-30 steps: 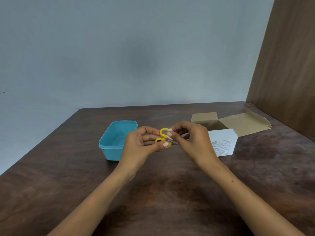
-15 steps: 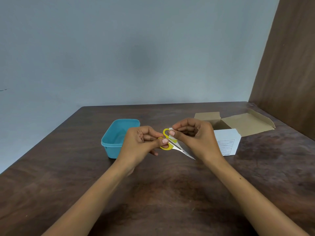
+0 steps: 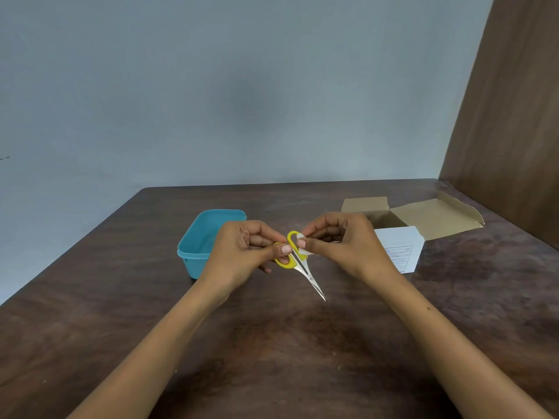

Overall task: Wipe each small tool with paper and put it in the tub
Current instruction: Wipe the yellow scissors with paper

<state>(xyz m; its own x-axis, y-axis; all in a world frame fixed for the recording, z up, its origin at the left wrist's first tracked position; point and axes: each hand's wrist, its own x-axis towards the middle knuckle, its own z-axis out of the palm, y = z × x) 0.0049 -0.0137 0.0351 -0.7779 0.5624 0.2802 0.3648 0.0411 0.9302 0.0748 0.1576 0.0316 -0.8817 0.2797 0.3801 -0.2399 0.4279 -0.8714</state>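
Small scissors (image 3: 305, 269) with yellow handles and thin steel blades hang above the table's middle, blades pointing down toward me. My left hand (image 3: 245, 252) pinches one yellow handle loop. My right hand (image 3: 341, 243) pinches a small white piece of paper (image 3: 302, 246) against the other handle, where it meets the blades. The blue tub (image 3: 199, 240) stands just left of my left hand, partly hidden by it; the part of its inside that shows holds nothing.
An opened white cardboard box (image 3: 399, 249) with brown flaps spread out lies right of my right hand. A brown wooden panel (image 3: 514, 116) rises at the table's right edge. The dark wooden table (image 3: 272, 343) ends at a grey wall.
The scissors have swung from lying between my hands to hanging with the blades down toward me. The paper in my right hand has moved up onto the handle.
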